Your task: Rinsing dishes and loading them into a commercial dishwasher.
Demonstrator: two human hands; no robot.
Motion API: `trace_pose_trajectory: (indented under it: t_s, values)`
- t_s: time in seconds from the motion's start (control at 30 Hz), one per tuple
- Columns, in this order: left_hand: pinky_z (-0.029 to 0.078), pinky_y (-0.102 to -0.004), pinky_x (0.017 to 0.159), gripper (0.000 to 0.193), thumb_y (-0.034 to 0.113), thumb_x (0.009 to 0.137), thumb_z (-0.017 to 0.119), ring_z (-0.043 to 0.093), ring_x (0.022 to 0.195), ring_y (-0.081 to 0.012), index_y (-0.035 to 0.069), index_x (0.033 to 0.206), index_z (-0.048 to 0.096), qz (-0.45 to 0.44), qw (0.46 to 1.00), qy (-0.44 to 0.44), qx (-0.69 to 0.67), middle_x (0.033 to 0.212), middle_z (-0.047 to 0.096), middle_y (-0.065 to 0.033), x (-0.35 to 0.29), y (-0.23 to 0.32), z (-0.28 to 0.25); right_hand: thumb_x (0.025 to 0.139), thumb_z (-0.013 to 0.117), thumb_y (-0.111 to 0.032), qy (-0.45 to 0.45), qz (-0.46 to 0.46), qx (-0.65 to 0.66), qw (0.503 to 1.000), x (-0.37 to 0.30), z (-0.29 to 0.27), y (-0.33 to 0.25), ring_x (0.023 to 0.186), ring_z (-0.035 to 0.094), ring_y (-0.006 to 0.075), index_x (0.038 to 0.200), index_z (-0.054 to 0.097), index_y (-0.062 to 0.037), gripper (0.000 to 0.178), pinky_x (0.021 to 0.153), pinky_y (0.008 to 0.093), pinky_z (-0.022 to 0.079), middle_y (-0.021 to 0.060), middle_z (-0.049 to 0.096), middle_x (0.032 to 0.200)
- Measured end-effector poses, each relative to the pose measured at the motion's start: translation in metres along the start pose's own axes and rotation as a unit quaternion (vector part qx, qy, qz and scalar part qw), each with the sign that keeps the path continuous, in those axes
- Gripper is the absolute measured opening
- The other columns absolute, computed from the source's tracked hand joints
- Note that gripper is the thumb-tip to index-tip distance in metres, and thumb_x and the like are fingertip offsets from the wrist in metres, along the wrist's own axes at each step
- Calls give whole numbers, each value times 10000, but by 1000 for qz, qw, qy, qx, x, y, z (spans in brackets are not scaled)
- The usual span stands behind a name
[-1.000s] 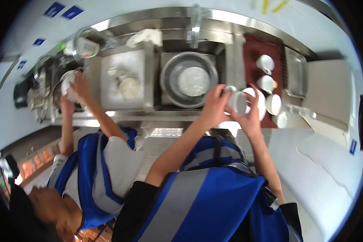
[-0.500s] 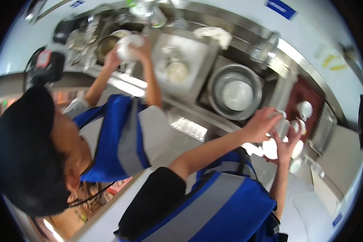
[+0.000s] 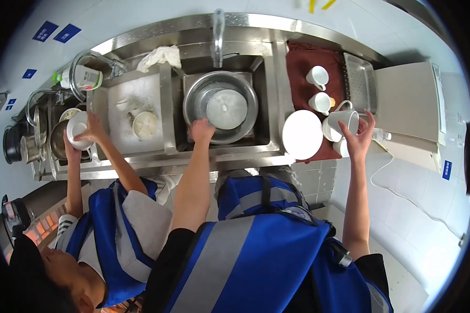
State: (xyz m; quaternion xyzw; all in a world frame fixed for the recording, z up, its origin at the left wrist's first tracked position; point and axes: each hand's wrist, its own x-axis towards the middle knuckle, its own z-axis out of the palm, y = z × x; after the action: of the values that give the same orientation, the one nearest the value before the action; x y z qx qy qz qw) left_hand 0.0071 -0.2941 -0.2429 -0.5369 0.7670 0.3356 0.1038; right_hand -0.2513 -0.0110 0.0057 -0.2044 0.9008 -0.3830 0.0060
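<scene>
My left hand (image 3: 201,130) is closed in a fist at the near left rim of the round metal basin (image 3: 190,91). Whether it grips that rim or something small cannot be made out. Inside the basin lies a round whitish plate or lid (image 3: 226,109). On the right, my right hand (image 3: 358,140) holds a white mug (image 3: 345,124) between thumb and fingers, above the dark red cloth (image 3: 303,55). More white mugs (image 3: 317,76) stand there, beside a stack of white plates (image 3: 302,134).
A co-worker at my left holds a white bowl (image 3: 77,128) over another sink. Between us, a sink of sudsy water (image 3: 121,112) has a bowl (image 3: 144,125) in it. A tap (image 3: 218,39) reaches over my sink. A perforated metal tray (image 3: 361,83) lies far right.
My view has swung right. My left hand has left the mugs and moved to the basin, while my right hand stays over the cloth with a mug.
</scene>
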Motion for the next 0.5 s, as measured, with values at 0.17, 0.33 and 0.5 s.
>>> trace_pose_trajectory:
  t_s: [0.17, 0.33, 0.5]
  values:
    - [419, -395, 845, 342, 168, 650, 639, 515, 981, -326, 57, 969, 585, 194, 934, 187, -235, 1009, 558, -166, -27, 14, 33, 575, 810, -227, 32, -14, -81, 996, 33, -30, 64, 912, 553, 250, 1230, 336, -55, 826, 804, 350, 441, 156, 549, 1001]
    - [419, -382, 830, 322, 130, 648, 630, 516, 950, -324, 55, 955, 573, 132, 957, 191, -173, 985, 548, -162, -68, -16, 53, 568, 798, -303, -13, -31, -139, 990, 98, -22, 93, 1028, 514, 338, 1214, 355, -88, 812, 864, 399, 411, 212, 525, 1089]
    - [440, -344, 727, 434, 59, 653, 593, 497, 815, -256, 47, 1073, 481, 68, 944, 287, -147, 888, 488, -122, -129, -21, 65, 570, 788, -306, -44, -39, -105, 993, 149, 9, 140, 1048, 497, 354, 1217, 346, -87, 813, 876, 412, 405, 220, 506, 1118]
